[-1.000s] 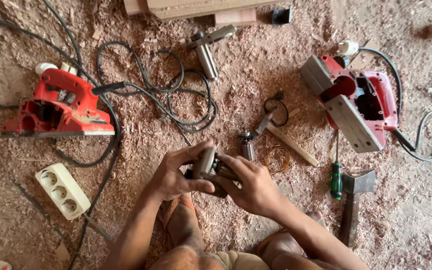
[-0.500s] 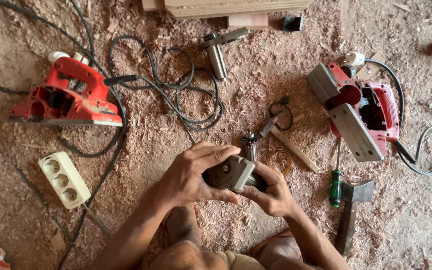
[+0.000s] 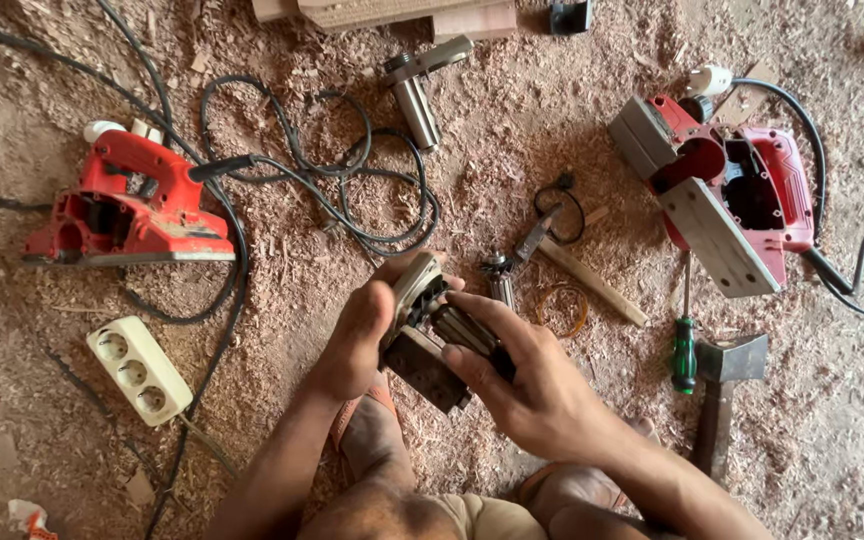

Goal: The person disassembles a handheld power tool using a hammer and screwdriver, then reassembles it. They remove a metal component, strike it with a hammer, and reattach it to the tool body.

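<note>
Sawdust floor [image 3: 512, 130], shavings everywhere. Person seated low, both hands closed on a grey metal motor part [image 3: 430, 335], held above the floor between the knees. Left hand [image 3: 360, 335] wraps its round end cap, thumb side up; right hand [image 3: 532, 385] grips the ribbed dark body from the other side, fingers [image 3: 487, 312] laid across it. Just beyond the hands, a small geared shaft [image 3: 500, 275] lies in the shavings. Red power planer [image 3: 132, 205] sits to the left with black cable [image 3: 352, 190] looped beside it; white socket strip [image 3: 139, 370] nearer. To the right, a second red planer [image 3: 727, 195] overturned, green-handled screwdriver [image 3: 685, 345] and hatchet [image 3: 724, 385] just beside each other.
</note>
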